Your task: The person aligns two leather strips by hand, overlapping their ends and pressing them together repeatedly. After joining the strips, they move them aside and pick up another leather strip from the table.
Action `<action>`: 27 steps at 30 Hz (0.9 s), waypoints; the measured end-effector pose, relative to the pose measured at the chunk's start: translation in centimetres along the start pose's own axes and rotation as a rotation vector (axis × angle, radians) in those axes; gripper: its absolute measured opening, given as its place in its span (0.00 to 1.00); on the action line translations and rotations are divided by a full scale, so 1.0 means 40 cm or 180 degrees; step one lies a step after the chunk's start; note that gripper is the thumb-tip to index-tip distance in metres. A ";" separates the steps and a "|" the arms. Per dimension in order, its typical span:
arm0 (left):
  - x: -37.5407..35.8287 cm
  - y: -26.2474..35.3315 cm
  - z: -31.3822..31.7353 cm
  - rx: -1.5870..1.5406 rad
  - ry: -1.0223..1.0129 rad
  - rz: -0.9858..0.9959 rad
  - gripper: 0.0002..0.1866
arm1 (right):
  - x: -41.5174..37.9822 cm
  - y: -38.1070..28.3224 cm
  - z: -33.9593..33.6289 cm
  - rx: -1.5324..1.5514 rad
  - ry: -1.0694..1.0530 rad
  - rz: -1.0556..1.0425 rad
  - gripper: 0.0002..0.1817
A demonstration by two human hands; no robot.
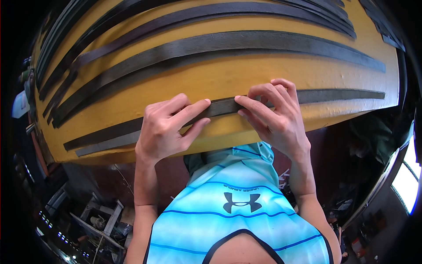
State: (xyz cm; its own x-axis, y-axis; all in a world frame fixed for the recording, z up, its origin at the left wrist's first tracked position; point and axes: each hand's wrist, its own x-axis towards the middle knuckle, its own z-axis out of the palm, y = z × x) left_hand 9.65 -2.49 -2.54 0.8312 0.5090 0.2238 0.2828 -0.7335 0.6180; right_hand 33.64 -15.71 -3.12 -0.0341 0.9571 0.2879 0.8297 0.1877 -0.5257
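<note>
A long, flat dark strip point(223, 107) lies along the near side of the yellow table, right in front of me. My left hand point(169, 125) bends over it, index fingertip at its upper edge and thumb near its lower edge. A short way to the right, my right hand point(279, 112) grips the same strip between index finger and thumb, its other fingers curled. Between the two hands a short piece of the strip shows. Under its left part lies a lighter grey strip point(110, 143).
On the yellow tabletop point(211, 81) a wide dark strip point(246, 40) curves across beyond my hands. Several more dark strips point(184, 15) lie at the far side, some stacked. A wooden frame point(99, 220) stands on the floor at lower left. Bright window point(406, 180) at right.
</note>
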 end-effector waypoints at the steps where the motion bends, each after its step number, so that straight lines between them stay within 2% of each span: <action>1: 0.000 0.000 -0.001 -0.0038 -0.0007 -0.0016 0.18 | 0.001 -0.002 0.002 0.0000 0.0005 -0.0012 0.15; 8: 0.003 0.002 -0.002 -0.0037 -0.0012 0.0082 0.18 | -0.001 -0.042 0.031 0.0051 0.0164 -0.0067 0.16; 11: 0.005 0.002 -0.001 -0.0056 -0.0030 0.0093 0.18 | -0.025 -0.102 0.078 -0.0070 -0.0176 0.0096 0.31; 12: 0.005 0.007 -0.005 -0.0012 -0.0054 0.0017 0.18 | -0.035 -0.106 0.085 -0.0115 -0.0175 0.0137 0.31; 14: 0.004 0.006 -0.004 0.0026 -0.0042 -0.0063 0.19 | -0.052 -0.100 0.090 -0.0498 -0.0509 0.0309 0.41; 17: 0.004 0.005 -0.005 0.0007 -0.0010 -0.0005 0.20 | -0.094 -0.055 0.043 -0.0795 -0.0507 0.0625 0.45; 21: 0.005 0.001 -0.005 -0.0040 -0.0032 0.0029 0.21 | -0.173 0.050 -0.055 -0.1300 -0.0364 0.1025 0.46; 24: 0.006 0.007 -0.007 -0.0019 -0.0081 0.0038 0.21 | -0.194 0.086 -0.100 -0.1494 -0.0131 0.1241 0.42; 26: -0.001 0.003 0.001 -0.0096 -0.0036 0.0076 0.21 | -0.184 0.084 -0.104 -0.1756 0.0339 0.1140 0.34; 27: -0.005 0.003 0.003 -0.0098 -0.0014 -0.0023 0.21 | -0.164 0.070 -0.096 -0.1386 0.0492 0.0841 0.31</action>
State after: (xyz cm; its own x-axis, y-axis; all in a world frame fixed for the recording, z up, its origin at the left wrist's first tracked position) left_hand 9.56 -2.72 -2.61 0.8313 0.5121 0.2161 0.2739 -0.7157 0.6425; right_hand 38.31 -22.32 -3.41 0.2625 0.9094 0.3225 0.9546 -0.1959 -0.2246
